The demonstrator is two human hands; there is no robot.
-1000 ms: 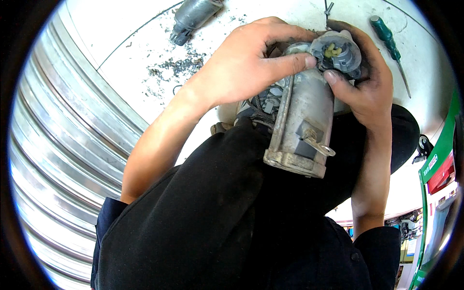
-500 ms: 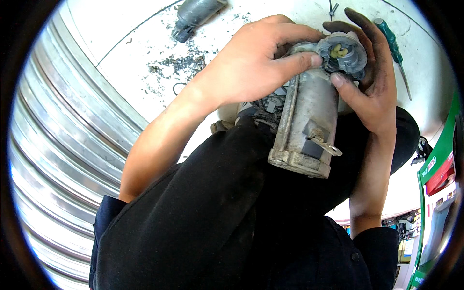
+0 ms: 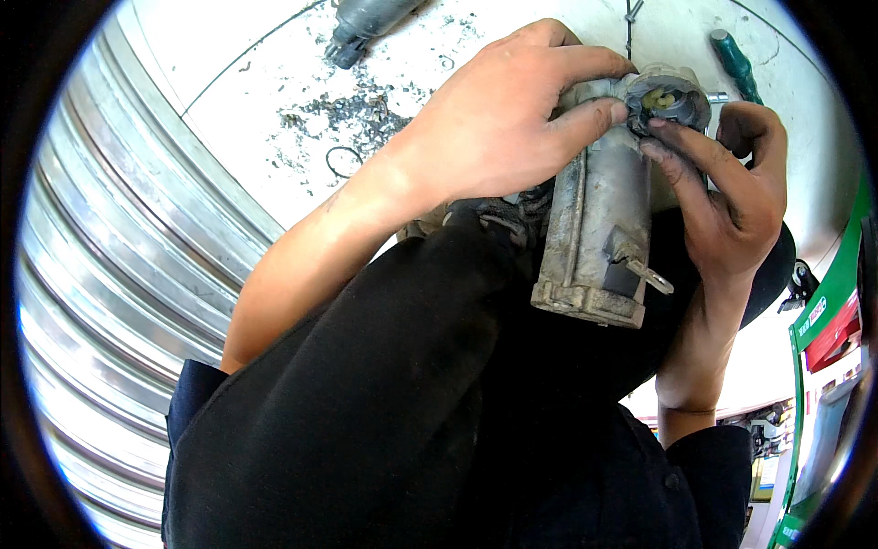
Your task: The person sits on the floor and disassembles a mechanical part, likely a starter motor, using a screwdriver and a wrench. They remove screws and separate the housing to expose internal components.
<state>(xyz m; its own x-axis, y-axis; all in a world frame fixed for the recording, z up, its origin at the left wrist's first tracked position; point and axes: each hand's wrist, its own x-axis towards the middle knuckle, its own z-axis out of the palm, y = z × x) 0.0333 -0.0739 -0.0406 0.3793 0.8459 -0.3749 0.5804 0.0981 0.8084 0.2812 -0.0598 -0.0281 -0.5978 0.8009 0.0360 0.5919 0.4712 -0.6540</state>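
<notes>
Metal housing (image 3: 599, 220): held over black trousers (image 3: 384, 384), at two o'clock from the view's centre.
Round cup (image 3: 697, 112): sits at the housing's one o'clock end, with yellow pieces (image 3: 657, 98) inside.
Left hand (image 3: 517, 119): grips the upper end from nine o'clock, thumb against fingers.
Right hand (image 3: 736, 197): brings thumb and forefinger tips close at the cup's rim; whether pinching anything, cannot tell.
Screwdriver (image 3: 734, 62): lies at two o'clock, green-handled.
Green panel (image 3: 840, 291): at three o'clock, bears a small white-and-red label (image 3: 817, 311), lettering too small to read.
</notes>
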